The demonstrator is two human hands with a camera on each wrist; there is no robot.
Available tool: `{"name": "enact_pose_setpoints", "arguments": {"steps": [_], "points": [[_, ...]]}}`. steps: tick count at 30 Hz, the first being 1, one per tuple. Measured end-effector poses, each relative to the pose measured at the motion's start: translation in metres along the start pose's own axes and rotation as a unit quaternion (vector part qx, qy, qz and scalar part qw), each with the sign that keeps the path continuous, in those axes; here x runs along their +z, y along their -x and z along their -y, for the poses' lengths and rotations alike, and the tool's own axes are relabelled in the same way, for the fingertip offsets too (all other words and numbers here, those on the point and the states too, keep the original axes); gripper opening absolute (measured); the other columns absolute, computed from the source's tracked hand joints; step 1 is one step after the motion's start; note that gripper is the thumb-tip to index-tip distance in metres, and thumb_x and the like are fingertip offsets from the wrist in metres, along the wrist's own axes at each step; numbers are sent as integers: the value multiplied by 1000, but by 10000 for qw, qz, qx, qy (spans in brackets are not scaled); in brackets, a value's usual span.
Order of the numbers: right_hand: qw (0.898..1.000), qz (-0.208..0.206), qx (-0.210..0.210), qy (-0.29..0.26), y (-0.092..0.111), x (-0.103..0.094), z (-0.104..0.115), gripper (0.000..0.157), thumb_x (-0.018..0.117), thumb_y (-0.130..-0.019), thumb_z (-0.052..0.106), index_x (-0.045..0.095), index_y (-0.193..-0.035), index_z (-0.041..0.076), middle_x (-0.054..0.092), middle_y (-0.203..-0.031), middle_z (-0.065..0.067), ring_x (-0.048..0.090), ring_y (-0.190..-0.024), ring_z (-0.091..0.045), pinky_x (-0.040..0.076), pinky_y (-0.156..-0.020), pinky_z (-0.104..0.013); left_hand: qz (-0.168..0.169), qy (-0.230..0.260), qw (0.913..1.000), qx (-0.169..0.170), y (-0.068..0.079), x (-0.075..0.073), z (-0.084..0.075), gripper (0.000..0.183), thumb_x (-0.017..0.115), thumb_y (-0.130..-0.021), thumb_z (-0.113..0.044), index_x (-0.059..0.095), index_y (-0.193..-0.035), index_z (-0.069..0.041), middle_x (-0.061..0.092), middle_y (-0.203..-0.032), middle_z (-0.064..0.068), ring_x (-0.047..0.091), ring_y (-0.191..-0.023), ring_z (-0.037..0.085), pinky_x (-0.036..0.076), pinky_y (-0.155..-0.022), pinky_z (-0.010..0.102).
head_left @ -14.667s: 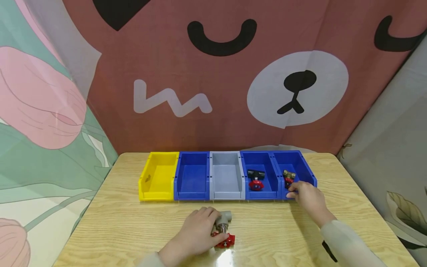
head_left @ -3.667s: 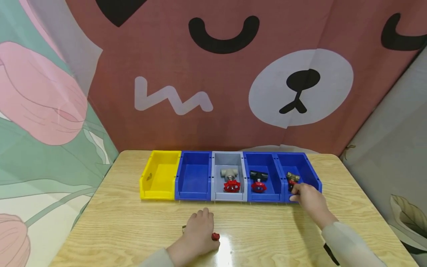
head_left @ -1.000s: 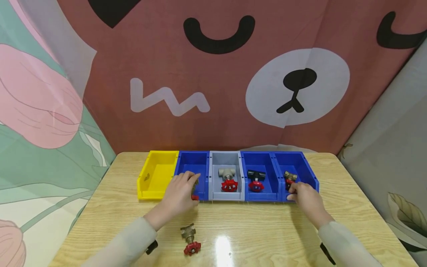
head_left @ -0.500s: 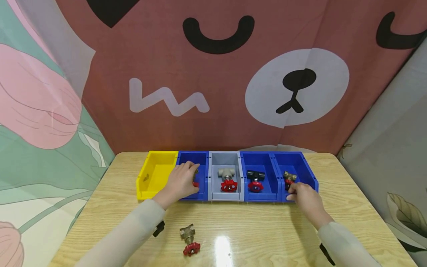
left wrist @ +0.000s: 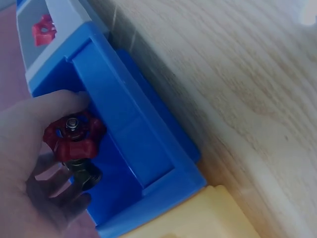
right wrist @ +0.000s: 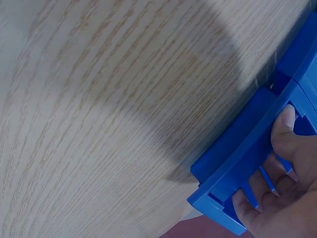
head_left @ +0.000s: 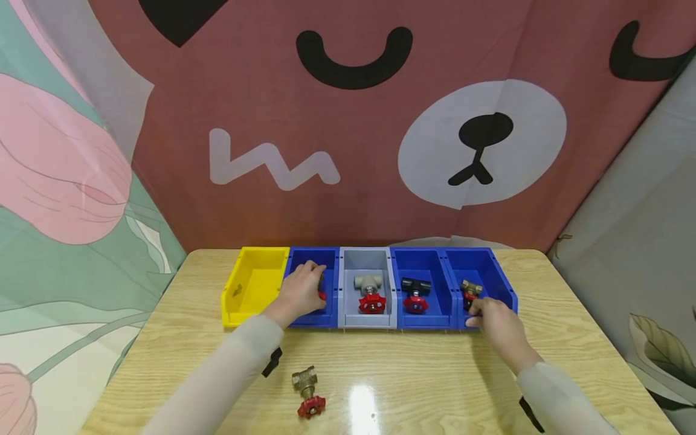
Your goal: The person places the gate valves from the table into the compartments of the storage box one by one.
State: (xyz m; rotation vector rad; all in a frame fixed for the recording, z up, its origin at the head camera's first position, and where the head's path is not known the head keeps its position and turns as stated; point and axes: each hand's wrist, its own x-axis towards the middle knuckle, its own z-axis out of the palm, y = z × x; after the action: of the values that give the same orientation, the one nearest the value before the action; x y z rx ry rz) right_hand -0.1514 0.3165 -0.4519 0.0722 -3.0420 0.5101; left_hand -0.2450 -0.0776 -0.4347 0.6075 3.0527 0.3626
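Observation:
My left hand is inside the blue bin second from the left. In the left wrist view, its thumb and fingers curl round a dark-bodied valve with a red handwheel, low over the bin floor. My right hand grips the front edge of the far-right blue bin, fingers bent inside and thumb at the lip. Just beyond those fingers lies a small brass valve, its red wheel partly hidden. Another brass valve with a red wheel rests on the table before the bins.
Between the two hands stand a grey bin holding a grey valve and a blue bin with a black valve. A yellow bin ends the row at left. Behind hangs a printed curtain.
The grey valve, earlier under the left hand on the table, now lies in the grey bin. Over the last second the left hand has moved deeper into its bin with another valve. The right hand stays put.

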Motion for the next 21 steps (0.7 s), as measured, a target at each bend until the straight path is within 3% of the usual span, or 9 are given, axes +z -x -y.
{"name": "enact_pose_setpoints", "arguments": {"steps": [13, 21], "points": [[10000, -22, -44, 22, -1, 3, -1, 14, 78, -83, 15, 66, -85, 6, 65, -83, -8, 62, -73, -26, 51, -59, -43, 382, -382, 9979, -354, -9, 17, 12, 80, 88, -73, -29, 53, -139, 1, 55, -126, 20, 54, -111, 35, 49, -97, 47], [9999, 0, -122, 14, -1, 0, -4, 14, 78, -83, 15, 66, -84, 7, 64, -83, -6, 60, -72, -23, 51, -58, -42, 87, -116, 9992, -378, -3, 23, 6, 71, 86, -72, -23, 57, -129, 9, 56, -120, 27, 57, -107, 42, 48, -97, 52]]}}
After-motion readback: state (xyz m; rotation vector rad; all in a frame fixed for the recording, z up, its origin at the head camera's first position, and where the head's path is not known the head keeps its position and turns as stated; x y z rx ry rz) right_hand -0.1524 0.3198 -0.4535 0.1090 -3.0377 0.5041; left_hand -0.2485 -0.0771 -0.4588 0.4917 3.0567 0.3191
